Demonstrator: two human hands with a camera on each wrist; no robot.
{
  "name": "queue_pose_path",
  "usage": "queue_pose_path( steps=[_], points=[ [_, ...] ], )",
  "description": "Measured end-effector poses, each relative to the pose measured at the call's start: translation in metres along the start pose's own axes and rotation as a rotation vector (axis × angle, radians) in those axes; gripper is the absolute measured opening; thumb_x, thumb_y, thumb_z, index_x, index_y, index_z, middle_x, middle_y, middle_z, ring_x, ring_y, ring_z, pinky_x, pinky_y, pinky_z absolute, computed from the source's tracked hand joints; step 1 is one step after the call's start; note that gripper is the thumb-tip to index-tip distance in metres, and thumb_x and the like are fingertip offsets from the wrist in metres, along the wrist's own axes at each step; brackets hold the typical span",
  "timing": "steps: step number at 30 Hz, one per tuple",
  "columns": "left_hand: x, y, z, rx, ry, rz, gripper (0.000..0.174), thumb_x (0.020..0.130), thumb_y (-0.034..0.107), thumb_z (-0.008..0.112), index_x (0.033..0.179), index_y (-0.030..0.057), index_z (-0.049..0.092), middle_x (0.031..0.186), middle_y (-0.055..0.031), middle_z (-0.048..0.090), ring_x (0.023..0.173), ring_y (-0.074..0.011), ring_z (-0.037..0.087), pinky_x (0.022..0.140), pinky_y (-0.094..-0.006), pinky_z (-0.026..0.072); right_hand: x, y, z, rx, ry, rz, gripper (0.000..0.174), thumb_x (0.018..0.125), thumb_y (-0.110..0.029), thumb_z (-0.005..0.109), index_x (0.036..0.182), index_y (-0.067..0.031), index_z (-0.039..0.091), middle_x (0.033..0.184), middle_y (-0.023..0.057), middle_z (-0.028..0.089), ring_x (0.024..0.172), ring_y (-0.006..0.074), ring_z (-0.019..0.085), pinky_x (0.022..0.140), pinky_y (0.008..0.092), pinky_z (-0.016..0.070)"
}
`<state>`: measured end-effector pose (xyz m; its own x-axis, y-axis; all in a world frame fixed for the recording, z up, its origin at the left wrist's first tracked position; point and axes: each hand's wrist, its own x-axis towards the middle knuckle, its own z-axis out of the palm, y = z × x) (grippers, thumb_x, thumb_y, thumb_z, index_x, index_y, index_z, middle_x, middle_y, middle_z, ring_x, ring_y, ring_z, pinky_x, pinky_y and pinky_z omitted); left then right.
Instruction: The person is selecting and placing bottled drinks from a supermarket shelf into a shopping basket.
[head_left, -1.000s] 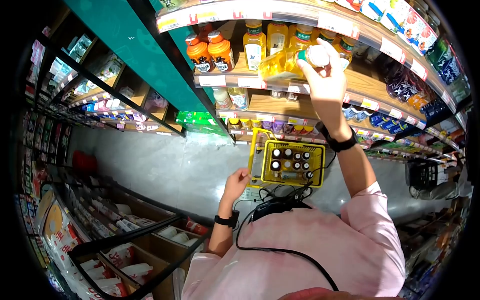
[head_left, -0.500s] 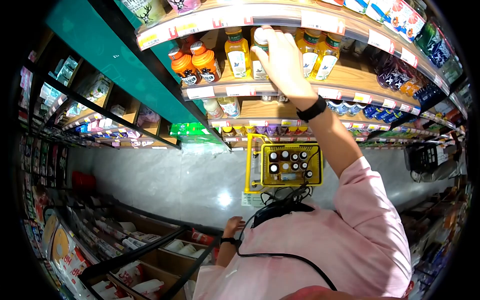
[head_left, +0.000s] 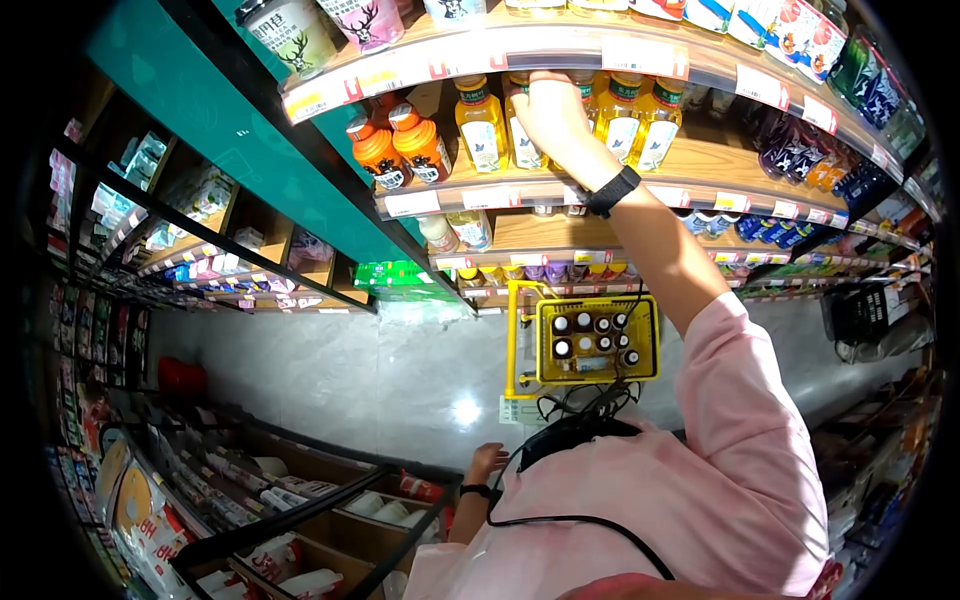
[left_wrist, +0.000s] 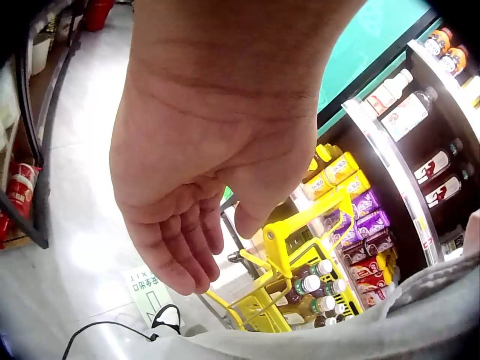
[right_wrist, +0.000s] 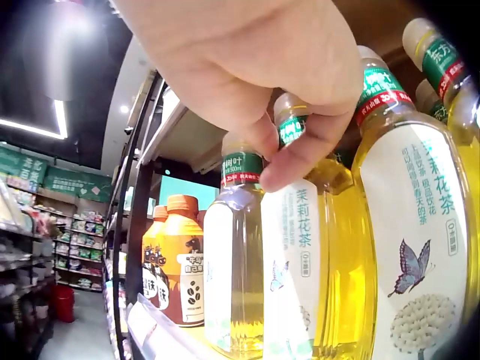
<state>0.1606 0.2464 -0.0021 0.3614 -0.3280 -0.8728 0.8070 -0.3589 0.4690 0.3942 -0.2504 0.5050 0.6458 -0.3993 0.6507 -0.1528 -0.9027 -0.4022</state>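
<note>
In the head view my right hand (head_left: 555,120) is at a yellow drink bottle (head_left: 525,148) standing upright in a row on the shelf. The right wrist view has the thumb and fingers of this hand (right_wrist: 262,64) pinching the neck of that bottle (right_wrist: 292,232), between similar bottles (right_wrist: 420,225); its cap is hidden. Low at my side, my left hand (head_left: 488,459) holds nothing. Its fingers hang loosely bent in the left wrist view, where the hand (left_wrist: 206,169) appears in front of the yellow cart handle (left_wrist: 277,247).
A yellow basket cart (head_left: 655,345) with several capped bottles stands on the floor below the shelf. Orange bottles (head_left: 422,150) are left of the yellow ones. A black-framed rack (head_left: 330,500) is at lower left, and a red bucket (head_left: 182,377) stands farther off.
The tilted bottle in my right hand has moved left and now stands upright on the shelf, with the hand still at its top. My left hand has dropped back from beside the cart.
</note>
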Motion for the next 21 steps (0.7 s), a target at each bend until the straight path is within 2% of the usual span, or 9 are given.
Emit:
queue_pose_path(
  steps=[3, 6, 8, 12, 14, 16, 17, 19, 21],
  points=[
    [-0.006, -0.008, -0.008, -0.004, -0.019, 0.027, 0.042, 0.094, 0.027, 0.059, 0.122, -0.0039, 0.055, 0.101, -0.0216, 0.067, 0.083, -0.0319, 0.069, 0.074, -0.0405, 0.0595, -0.012, -0.011, -0.015, -0.063, -0.133, 0.033, 0.038, 0.088, -0.023, 0.060, 0.109, 0.0087, 0.059, 0.109, 0.0324, 0.061, 0.092, 0.0405, 0.066, 0.083, 0.0458, 0.0555],
    [-0.003, -0.008, -0.010, 0.025, -0.018, 0.028, 0.041, 0.093, 0.028, 0.060, 0.120, -0.0025, 0.057, 0.101, -0.0204, 0.068, 0.085, -0.0298, 0.069, 0.075, -0.0386, 0.0584, -0.058, -0.050, -0.044, -0.057, -0.238, 0.052, 0.076, 0.087, -0.012, 0.061, 0.152, -0.0039, 0.021, 0.154, 0.0261, 0.022, 0.096, 0.0404, 0.066, 0.085, 0.0445, 0.0565],
    [0.001, -0.012, -0.007, 0.040, -0.006, 0.022, 0.040, 0.092, 0.030, 0.061, 0.118, -0.0002, 0.058, 0.102, -0.0193, 0.068, 0.087, -0.0280, 0.069, 0.076, -0.0373, 0.0574, -0.091, -0.047, -0.028, 0.163, -0.105, -0.145, 0.079, 0.086, -0.010, 0.061, 0.153, -0.0051, 0.020, 0.154, 0.0253, 0.024, 0.094, 0.0414, 0.066, 0.084, 0.0444, 0.0565],
    [-0.002, 0.004, 0.000, 0.052, 0.022, -0.002, 0.039, 0.093, 0.028, 0.060, 0.119, -0.0003, 0.058, 0.101, -0.0181, 0.068, 0.085, -0.0280, 0.069, 0.073, -0.0379, 0.0580, -0.060, -0.057, -0.024, 0.203, -0.202, -0.074, 0.075, 0.087, -0.013, 0.061, 0.151, -0.0037, 0.024, 0.152, 0.0317, 0.023, 0.090, 0.0447, 0.065, 0.082, 0.0469, 0.0549],
    [-0.007, 0.013, 0.004, 0.020, 0.042, 0.008, 0.038, 0.093, 0.028, 0.059, 0.119, -0.0004, 0.058, 0.100, -0.0173, 0.068, 0.084, -0.0278, 0.069, 0.072, -0.0381, 0.0582, -0.034, -0.047, -0.004, 0.167, -0.192, -0.083, 0.065, 0.087, -0.017, 0.062, 0.144, -0.0008, 0.034, 0.145, 0.0346, 0.034, 0.088, 0.0467, 0.064, 0.080, 0.0498, 0.0540],
    [-0.004, 0.020, 0.013, -0.006, 0.086, -0.041, 0.037, 0.093, 0.026, 0.060, 0.117, -0.0026, 0.057, 0.093, -0.0133, 0.066, 0.077, -0.0245, 0.067, 0.069, -0.0374, 0.0570, -0.015, -0.040, 0.018, 0.094, -0.087, -0.091, 0.048, 0.086, -0.027, 0.066, 0.120, 0.0064, 0.056, 0.119, 0.0352, 0.057, 0.082, 0.0463, 0.065, 0.075, 0.0504, 0.0536],
    [-0.003, 0.022, 0.016, -0.012, 0.083, -0.033, 0.037, 0.093, 0.026, 0.060, 0.117, -0.0026, 0.057, 0.093, -0.0133, 0.066, 0.077, -0.0245, 0.067, 0.069, -0.0374, 0.0570, -0.006, -0.040, 0.022, 0.093, -0.085, -0.102, 0.048, 0.086, -0.027, 0.066, 0.120, 0.0064, 0.056, 0.119, 0.0352, 0.057, 0.082, 0.0463, 0.065, 0.075, 0.0504, 0.0536],
    [-0.008, 0.018, 0.018, -0.005, 0.091, 0.010, 0.037, 0.093, 0.027, 0.059, 0.117, -0.0009, 0.058, 0.093, -0.0117, 0.066, 0.079, -0.0233, 0.066, 0.069, -0.0366, 0.0564, 0.005, -0.053, 0.019, 0.136, -0.215, 0.087, 0.045, 0.085, -0.036, 0.068, 0.089, 0.0088, 0.067, 0.086, 0.0308, 0.066, 0.076, 0.0443, 0.066, 0.072, 0.0491, 0.0536],
    [-0.013, 0.014, 0.023, 0.009, 0.091, 0.007, 0.036, 0.093, 0.026, 0.058, 0.117, -0.0008, 0.058, 0.093, -0.0118, 0.066, 0.078, -0.0230, 0.066, 0.068, -0.0361, 0.0563, 0.008, -0.057, 0.031, 0.149, -0.134, 0.099, 0.047, 0.084, -0.038, 0.068, 0.080, 0.0082, 0.067, 0.080, 0.0302, 0.066, 0.075, 0.0442, 0.067, 0.072, 0.0487, 0.0535]
  ],
)
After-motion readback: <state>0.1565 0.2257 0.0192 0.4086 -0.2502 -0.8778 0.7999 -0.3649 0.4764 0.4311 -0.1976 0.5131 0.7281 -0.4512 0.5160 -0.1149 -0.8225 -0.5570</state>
